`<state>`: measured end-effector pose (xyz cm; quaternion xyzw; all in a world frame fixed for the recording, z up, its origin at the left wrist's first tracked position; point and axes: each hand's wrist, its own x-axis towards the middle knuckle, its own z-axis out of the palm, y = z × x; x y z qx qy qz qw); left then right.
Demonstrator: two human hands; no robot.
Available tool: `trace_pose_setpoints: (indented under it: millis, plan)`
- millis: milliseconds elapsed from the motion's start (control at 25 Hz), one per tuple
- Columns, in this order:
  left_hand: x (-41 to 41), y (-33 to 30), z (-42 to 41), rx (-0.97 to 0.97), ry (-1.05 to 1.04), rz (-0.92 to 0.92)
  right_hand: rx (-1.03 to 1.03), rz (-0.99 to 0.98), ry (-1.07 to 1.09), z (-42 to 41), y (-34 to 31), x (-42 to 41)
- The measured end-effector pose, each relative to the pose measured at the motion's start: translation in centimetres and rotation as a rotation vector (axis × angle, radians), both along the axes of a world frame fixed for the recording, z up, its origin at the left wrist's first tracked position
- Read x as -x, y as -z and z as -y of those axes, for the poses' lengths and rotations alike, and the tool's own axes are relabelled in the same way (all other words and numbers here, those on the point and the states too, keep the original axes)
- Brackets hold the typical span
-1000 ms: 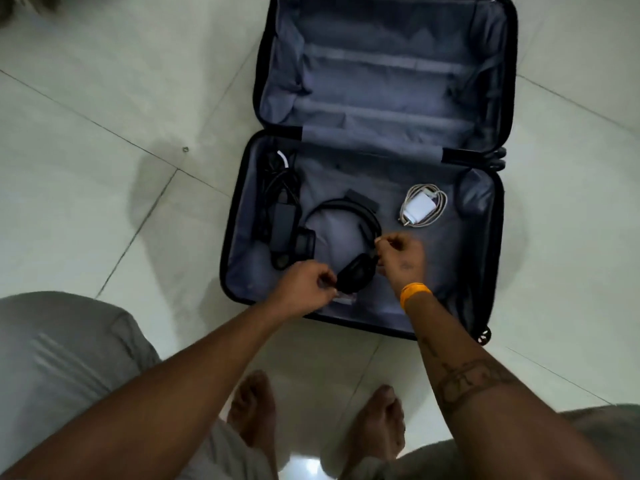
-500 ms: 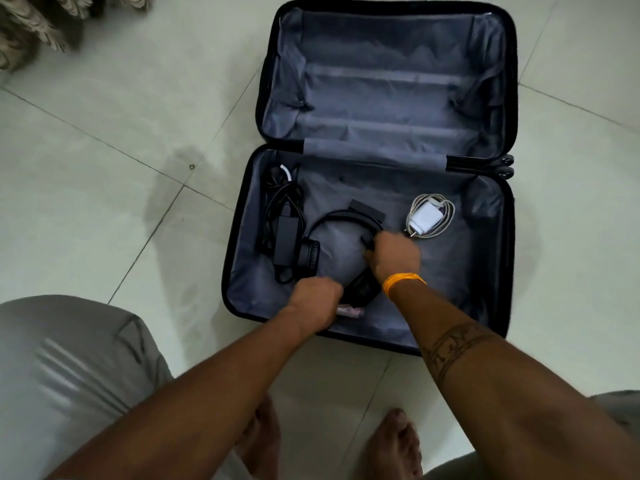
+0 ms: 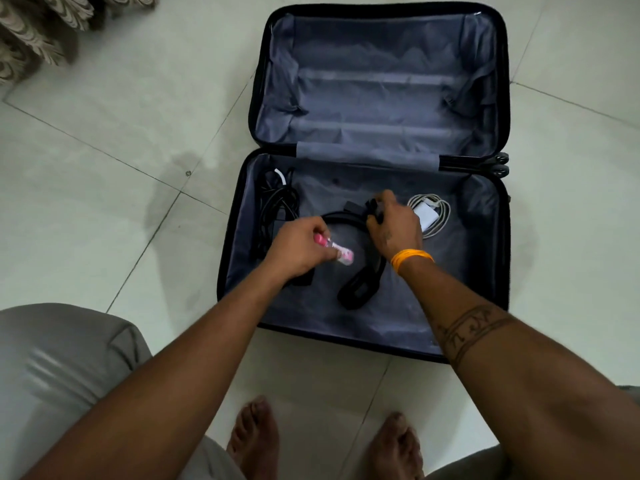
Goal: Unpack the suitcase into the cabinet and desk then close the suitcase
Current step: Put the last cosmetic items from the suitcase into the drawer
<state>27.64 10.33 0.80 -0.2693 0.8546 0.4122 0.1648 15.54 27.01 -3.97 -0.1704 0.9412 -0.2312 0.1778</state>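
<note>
A black suitcase (image 3: 239, 209) lies open on the tiled floor, its grey lining showing. In the near half lie black headphones (image 3: 362, 282), a black power adapter with tangled cables (image 3: 277, 202) at the left, and a white charger with coiled cable (image 3: 431, 214) at the right. My left hand (image 3: 298, 249) holds a small clear bottle with a pink cap (image 3: 332, 249) above the lining. My right hand (image 3: 393, 226) grips a small black object at the top of the headphone band; what it is I cannot make out. The far half of the suitcase holds nothing.
Pale floor tiles (image 3: 104, 202) surround the suitcase. A patterned curtain (image 3: 31, 32) hangs at the top left corner. My bare feet (image 3: 254, 438) stand just in front of the suitcase's near edge, with grey-clothed knees on both sides.
My left hand has lifted the pink-capped bottle out from beside the headphones. My right hand moved from the ear cup up to the top of the headband.
</note>
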Motion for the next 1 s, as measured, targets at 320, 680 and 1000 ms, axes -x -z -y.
trace_pose_setpoints:
  millis: [320,680,1000]
  plan:
    - [0.0,2.2,-0.2,-0.565,-0.545,-0.179,-0.195,0.042,-0.117,1.3,2.1,2.2]
    - [-0.2,3.9,-0.3,-0.697,-0.613,-0.237,-0.209,0.021,-0.187,1.2,3.7,0.0]
    - [1.5,0.5,-0.1,-0.678,-0.692,-0.262,0.261,0.298,0.405,3.3,-1.3,-2.5]
